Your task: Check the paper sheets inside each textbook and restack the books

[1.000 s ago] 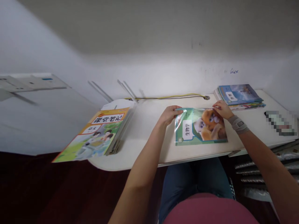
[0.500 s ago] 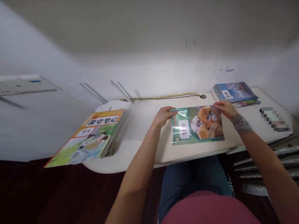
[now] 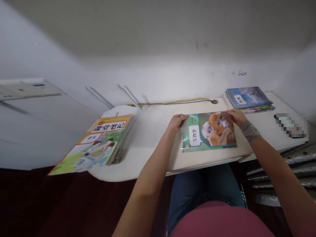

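Observation:
A green textbook (image 3: 209,132) with two golden monkeys on its glossy cover lies sideways over the white desk, in front of my lap. My left hand (image 3: 178,121) grips its far left corner, thumb along the edge. At the far right corner, my right hand (image 3: 237,117) pinches the same book; a greyish band wraps that wrist. The undersides of the fingers are hidden, and I cannot tell whether the book touches the desktop.
A stack of books (image 3: 98,141) with an orange and green cover overhangs the left end of the desk (image 3: 145,138). Blue-covered books (image 3: 249,97) are piled at the back right, near a phone (image 3: 290,125). A yellow and black cable (image 3: 172,102) runs along the wall.
The cover glare has faded and its title reads more clearly, as the book's tilt shifted slightly. My left hand has moved a little to the right. Both hands keep hold.

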Motion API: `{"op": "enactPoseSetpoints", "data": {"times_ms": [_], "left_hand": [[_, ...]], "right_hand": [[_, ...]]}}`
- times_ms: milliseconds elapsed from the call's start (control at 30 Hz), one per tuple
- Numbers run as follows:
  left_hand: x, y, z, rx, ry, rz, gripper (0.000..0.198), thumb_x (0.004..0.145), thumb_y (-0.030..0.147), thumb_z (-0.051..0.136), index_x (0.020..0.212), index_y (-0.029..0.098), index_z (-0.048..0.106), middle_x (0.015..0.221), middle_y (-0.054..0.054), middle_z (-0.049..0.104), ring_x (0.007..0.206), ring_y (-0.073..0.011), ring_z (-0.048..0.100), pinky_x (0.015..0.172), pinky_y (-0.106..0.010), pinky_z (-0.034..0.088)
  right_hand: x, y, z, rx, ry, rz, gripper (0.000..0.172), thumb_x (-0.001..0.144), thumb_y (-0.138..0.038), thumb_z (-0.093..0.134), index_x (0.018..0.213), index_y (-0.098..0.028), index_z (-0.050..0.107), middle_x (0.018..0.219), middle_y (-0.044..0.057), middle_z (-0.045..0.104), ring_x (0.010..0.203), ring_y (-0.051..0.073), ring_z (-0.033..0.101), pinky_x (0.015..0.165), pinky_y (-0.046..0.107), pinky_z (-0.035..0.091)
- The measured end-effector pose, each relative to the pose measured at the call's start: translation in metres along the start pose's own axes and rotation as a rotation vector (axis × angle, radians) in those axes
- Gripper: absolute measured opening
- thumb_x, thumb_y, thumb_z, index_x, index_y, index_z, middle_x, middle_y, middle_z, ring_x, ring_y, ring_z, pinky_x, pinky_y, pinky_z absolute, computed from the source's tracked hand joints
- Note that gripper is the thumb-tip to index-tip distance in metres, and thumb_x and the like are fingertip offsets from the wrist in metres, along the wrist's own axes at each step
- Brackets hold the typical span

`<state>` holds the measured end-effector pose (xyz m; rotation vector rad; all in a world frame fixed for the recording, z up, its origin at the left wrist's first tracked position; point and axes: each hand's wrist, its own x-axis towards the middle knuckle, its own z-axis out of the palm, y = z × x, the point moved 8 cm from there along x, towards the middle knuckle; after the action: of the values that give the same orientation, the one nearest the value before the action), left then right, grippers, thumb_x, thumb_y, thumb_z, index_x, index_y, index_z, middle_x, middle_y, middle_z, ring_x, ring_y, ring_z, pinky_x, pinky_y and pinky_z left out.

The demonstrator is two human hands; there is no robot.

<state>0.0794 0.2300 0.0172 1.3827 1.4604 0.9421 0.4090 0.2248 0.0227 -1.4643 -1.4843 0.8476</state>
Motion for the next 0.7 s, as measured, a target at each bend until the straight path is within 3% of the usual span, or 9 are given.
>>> {"op": "enactPoseSetpoints", "data": {"times_ms": [100,200,267,367,467,567,633,700], "left_hand": [[0.006,-0.009,0.001,0.233,0.108,-0.016,0.026,0.063,0.041,0.066,0.067,0.017,0.056,0.072,-0.007,0.065,0.081,-0.0251,0.062,0.071,-0.035,0.045],[0.009,-0.013,0.0,0.456,0.18,-0.031,0.02,0.065,0.034,0.066,0.076,0.019,0.058,0.086,-0.011,0.066,0.096,-0.0304,0.059,0.081,-0.04,0.043],[0.009,-0.012,0.001,0.568,0.188,-0.023,0.021,0.068,0.035,0.065,0.081,0.019,0.059,0.097,-0.014,0.064,0.101,-0.0328,0.057,0.084,-0.043,0.042],[0.005,-0.001,0.01,0.683,0.185,0.051,0.022,0.075,0.031,0.061,0.092,0.018,0.061,0.117,-0.019,0.056,0.114,-0.0352,0.049,0.091,-0.046,0.039],[-0.004,0.015,0.042,0.764,0.141,0.215,0.03,0.082,0.018,0.048,0.11,0.019,0.057,0.135,-0.015,0.045,0.131,-0.0297,0.034,0.103,-0.045,0.028],[-0.017,0.024,0.088,0.855,0.022,0.413,0.037,0.085,0.013,0.041,0.12,0.017,0.053,0.137,-0.013,0.045,0.131,-0.0255,0.034,0.107,-0.044,0.024],[-0.023,0.023,0.105,0.884,-0.013,0.469,0.036,0.088,0.015,0.039,0.122,0.015,0.052,0.134,-0.014,0.049,0.128,-0.0249,0.039,0.106,-0.044,0.025],[-0.024,0.019,0.104,0.885,-0.004,0.476,0.035,0.09,0.019,0.037,0.12,0.016,0.053,0.129,-0.013,0.053,0.123,-0.0233,0.044,0.104,-0.04,0.028]], "right_hand": [[0.006,0.012,0.006,-0.293,0.076,0.034,0.034,0.076,-0.04,0.054,0.048,-0.021,0.048,0.044,-0.001,0.046,0.054,0.016,0.052,0.053,0.028,0.041],[0.008,0.017,0.01,-0.552,0.097,0.044,0.026,0.077,-0.032,0.052,0.056,-0.019,0.057,0.06,0.008,0.06,0.07,0.023,0.06,0.066,0.034,0.045],[0.006,0.013,0.012,-0.684,0.094,0.023,0.021,0.08,-0.029,0.05,0.071,-0.015,0.063,0.076,0.015,0.065,0.082,0.027,0.061,0.074,0.038,0.046],[-0.002,-0.007,0.027,-0.825,0.077,-0.086,0.031,0.087,-0.024,0.041,0.104,-0.009,0.061,0.106,0.024,0.062,0.105,0.032,0.056,0.089,0.045,0.041],[-0.016,-0.033,0.071,-0.906,-0.038,-0.292,0.039,0.091,-0.023,0.035,0.125,-0.012,0.051,0.135,0.019,0.047,0.127,0.029,0.039,0.105,0.045,0.028],[-0.032,-0.045,0.123,-0.951,-0.223,-0.484,0.041,0.092,-0.026,0.035,0.13,-0.015,0.047,0.143,0.01,0.043,0.133,0.023,0.033,0.11,0.039,0.021],[-0.038,-0.041,0.137,-0.965,-0.281,-0.524,0.043,0.093,-0.029,0.034,0.132,-0.017,0.046,0.141,0.007,0.045,0.131,0.02,0.035,0.11,0.036,0.024],[-0.039,-0.032,0.13,-0.976,-0.282,-0.516,0.046,0.093,-0.034,0.033,0.133,-0.016,0.045,0.142,0.009,0.044,0.131,0.021,0.036,0.109,0.038,0.026]]}}
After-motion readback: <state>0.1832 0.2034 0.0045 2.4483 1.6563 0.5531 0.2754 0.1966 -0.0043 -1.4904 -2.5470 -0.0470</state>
